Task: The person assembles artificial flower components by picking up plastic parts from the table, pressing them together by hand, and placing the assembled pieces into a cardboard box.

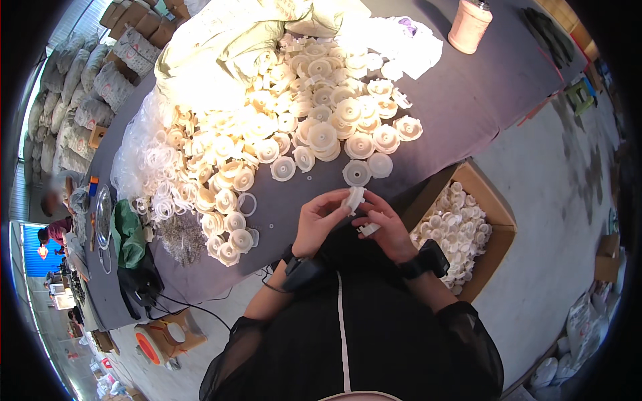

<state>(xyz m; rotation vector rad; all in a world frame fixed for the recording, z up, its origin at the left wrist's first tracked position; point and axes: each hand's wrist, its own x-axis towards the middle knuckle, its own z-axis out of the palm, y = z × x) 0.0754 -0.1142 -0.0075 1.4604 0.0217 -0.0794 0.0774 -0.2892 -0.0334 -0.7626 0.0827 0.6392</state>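
My left hand and my right hand meet just above my lap, at the near edge of the dark grey table. Both pinch one round white plastic cap held on edge between the fingertips. A second small white plastic piece sits in my right palm. A black band with a cable wraps each wrist. Straight ahead on the table lies a big heap of the same white caps, with a pile of thin white rings to its left.
An open cardboard box holding several white caps stands by my right knee. A pale cloth sack lies behind the heap, a pink spool far right. A tape roll box sits on the floor at left; people work far left.
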